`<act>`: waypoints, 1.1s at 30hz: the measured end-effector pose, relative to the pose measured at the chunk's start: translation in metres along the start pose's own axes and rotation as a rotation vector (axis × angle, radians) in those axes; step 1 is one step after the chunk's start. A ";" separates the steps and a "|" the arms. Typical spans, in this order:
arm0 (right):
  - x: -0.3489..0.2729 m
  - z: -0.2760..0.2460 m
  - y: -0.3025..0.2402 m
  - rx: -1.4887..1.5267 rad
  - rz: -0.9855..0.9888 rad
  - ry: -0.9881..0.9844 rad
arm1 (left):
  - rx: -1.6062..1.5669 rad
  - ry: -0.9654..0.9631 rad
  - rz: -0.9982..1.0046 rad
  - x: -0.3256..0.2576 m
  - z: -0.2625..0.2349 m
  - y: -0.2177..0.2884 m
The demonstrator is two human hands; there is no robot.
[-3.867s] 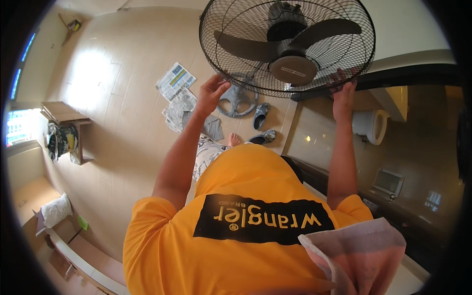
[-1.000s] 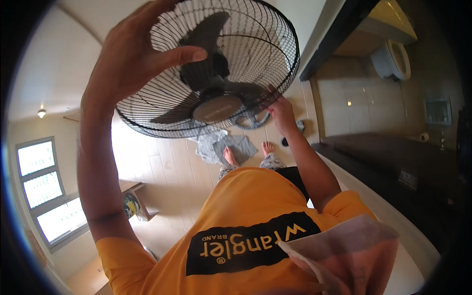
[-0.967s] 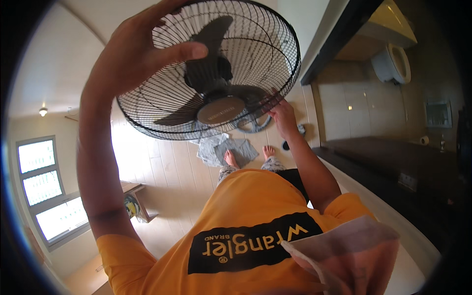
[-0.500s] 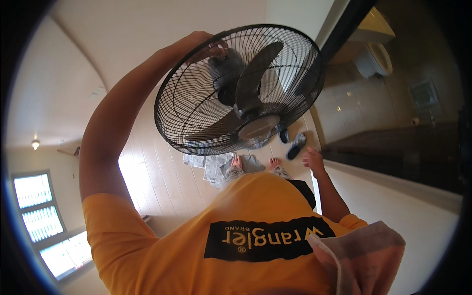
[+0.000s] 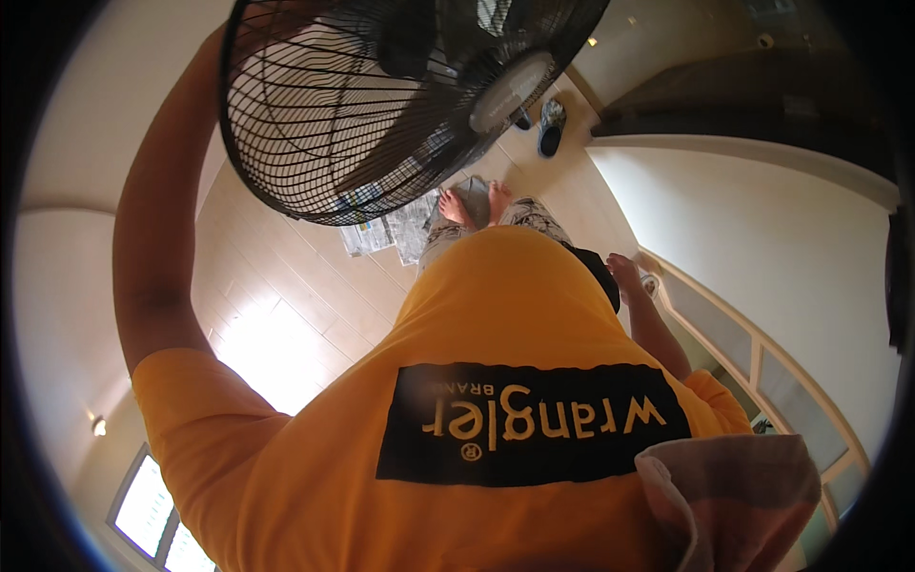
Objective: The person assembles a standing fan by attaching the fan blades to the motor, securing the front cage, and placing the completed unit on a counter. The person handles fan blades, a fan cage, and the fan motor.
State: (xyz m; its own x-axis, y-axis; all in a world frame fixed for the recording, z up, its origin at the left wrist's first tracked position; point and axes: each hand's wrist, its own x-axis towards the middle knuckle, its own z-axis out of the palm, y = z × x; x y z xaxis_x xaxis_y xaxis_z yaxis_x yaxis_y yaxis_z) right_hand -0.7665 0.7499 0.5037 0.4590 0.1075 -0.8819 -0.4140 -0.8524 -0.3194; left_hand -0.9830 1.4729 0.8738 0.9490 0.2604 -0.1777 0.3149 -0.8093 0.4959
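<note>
A fan with a black wire cage [image 5: 315, 124] and dark blades fills the top of the view, its round grey hub cap [image 5: 512, 92] toward the right side of the cage. My left arm is raised along the far left. My left hand [image 5: 276, 17] is behind the cage's upper left rim, its fingers hidden by the wires and cut off by the picture's edge. My right hand [image 5: 624, 274] hangs low by my right hip, fingers loosely apart with nothing seen in them. It is beside a black item [image 5: 597, 275] at my waist, whose kind I cannot make out.
Newspaper sheets [image 5: 367, 236] and a grey cloth [image 5: 472, 191] lie around my bare feet on the tiled floor. A dark slipper [image 5: 551, 129] is by the doorway. Wooden railing [image 5: 753, 353] runs along the right, beside a white wall [image 5: 724, 200]. A towel [image 5: 734, 486] hangs over my shoulder.
The whole view has shifted, so the fan now sits higher and farther left, partly cut off. My left hand stays at the fan; my right hand is closer to my hip.
</note>
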 end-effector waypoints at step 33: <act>-0.036 0.062 -0.065 0.426 0.158 0.039 | -0.327 -0.009 -0.128 0.130 0.107 -0.111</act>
State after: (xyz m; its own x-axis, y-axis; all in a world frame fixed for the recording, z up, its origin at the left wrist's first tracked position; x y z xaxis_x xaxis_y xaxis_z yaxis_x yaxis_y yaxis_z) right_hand -0.8046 0.8335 0.5349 0.3900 -0.0335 -0.9202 -0.7640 -0.5697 -0.3030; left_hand -0.8962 1.5401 0.7049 0.9019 0.3426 -0.2631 0.4208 -0.5589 0.7145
